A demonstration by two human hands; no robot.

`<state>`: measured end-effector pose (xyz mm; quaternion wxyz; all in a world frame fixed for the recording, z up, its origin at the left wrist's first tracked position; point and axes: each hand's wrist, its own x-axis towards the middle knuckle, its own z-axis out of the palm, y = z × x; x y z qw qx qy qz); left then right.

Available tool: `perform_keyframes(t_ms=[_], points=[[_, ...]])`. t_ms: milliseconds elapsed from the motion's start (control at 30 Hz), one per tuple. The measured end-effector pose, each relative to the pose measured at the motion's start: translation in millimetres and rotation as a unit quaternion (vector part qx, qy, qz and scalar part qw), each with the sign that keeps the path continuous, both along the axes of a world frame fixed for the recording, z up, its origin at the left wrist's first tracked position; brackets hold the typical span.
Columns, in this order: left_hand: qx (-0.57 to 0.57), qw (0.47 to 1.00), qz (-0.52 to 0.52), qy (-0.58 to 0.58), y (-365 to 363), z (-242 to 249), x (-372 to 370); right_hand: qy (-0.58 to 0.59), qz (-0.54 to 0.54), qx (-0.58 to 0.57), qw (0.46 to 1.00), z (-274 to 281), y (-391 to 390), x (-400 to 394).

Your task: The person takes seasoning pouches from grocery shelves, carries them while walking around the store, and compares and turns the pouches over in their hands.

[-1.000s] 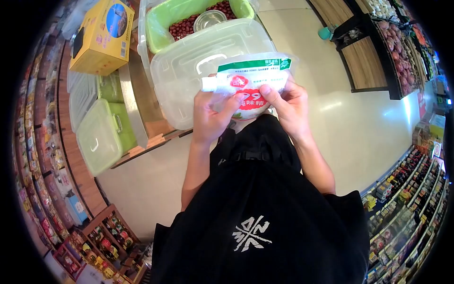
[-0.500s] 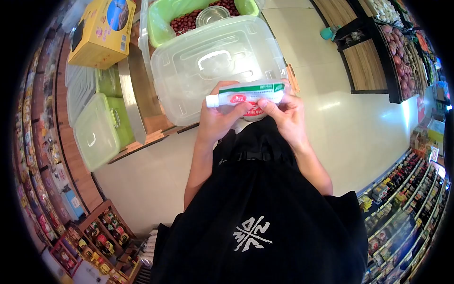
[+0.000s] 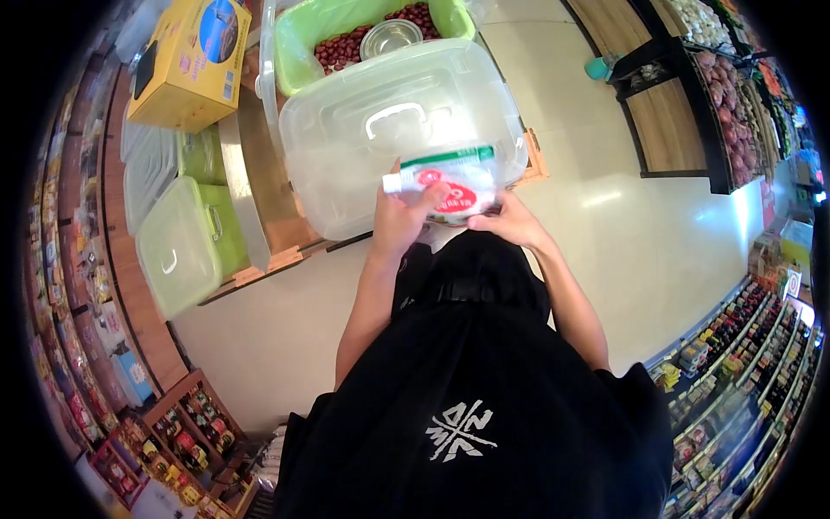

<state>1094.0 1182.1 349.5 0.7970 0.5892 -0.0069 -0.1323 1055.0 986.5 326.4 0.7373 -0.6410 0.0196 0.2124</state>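
Observation:
A white plastic pouch (image 3: pixel 475 177) with a green band along its top and red printed ovals is held up in front of my body. What looks like a white cap sticks out at its left end. My left hand (image 3: pixel 402 221) is closed on the left side, thumb pressed across the printed front and the other fingers hidden behind. At the lower right corner my right hand (image 3: pixel 512 223) grips the pouch, its fingertips partly hidden. Just beyond both hands lies a translucent lid (image 3: pixel 333 138) with a white handle.
A green bin (image 3: pixel 290 43) of dark red dates or similar fruit holds a metal bowl (image 3: pixel 391 39). At left are a yellow box (image 3: pixel 190 65) and a green lidded bin (image 3: pixel 226 221). Produce shelves (image 3: pixel 666 130) stand at right, with stocked shelves (image 3: pixel 735 381) below them.
The pouch has turned so that more of its printed front faces me. My right hand has moved down and slightly left, to the lower corner.

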Motion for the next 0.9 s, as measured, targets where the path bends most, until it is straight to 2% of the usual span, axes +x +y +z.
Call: perform_keyframes(t_ms=[67, 100, 200, 233, 300, 367, 500, 700, 800, 833, 900], points=[[0.002, 0.999, 0.021, 0.028, -6, -5, 19, 0.015, 0.033, -0.042, 0.998, -19, 1, 5], [0.035, 0.998, -0.004, 0.049, -1, -29, 32, -0.004, 0.015, -0.067, 0.998, -26, 4, 8], [-0.011, 0.995, 0.003, 0.097, -4, -47, 69, 0.002, -0.061, -0.116, 0.991, -36, 2, 30], [-0.016, 0.995, -0.009, 0.101, -4, -64, 82, -0.034, -0.103, -0.094, 0.99, -42, 2, 37], [0.015, 0.993, -0.013, 0.116, -4, -88, 102, 0.016, -0.116, -0.137, 0.984, -42, 0, 49], [0.054, 0.991, -0.016, 0.125, -5, -97, 112, 0.038, -0.143, -0.153, 0.977, -38, 2, 55], [0.1, 0.973, -0.075, 0.193, 0, -85, 122, 0.052, -0.181, -0.12, 0.975, -59, 3, 59], [0.119, 0.988, -0.026, 0.093, -6, -105, 107, 0.12, -0.196, -0.089, 0.969, -59, -2, 61], [0.248, 0.968, 0.022, -0.025, -12, -109, 87, -0.016, -0.264, -0.261, 0.928, -88, -3, 51], [0.299, 0.95, 0.047, -0.072, -13, -104, 76, 0.004, -0.233, -0.264, 0.936, -53, -5, 47], [0.372, 0.916, 0.048, -0.146, -12, -97, 58, -0.026, -0.243, -0.276, 0.929, -53, -12, 35]])
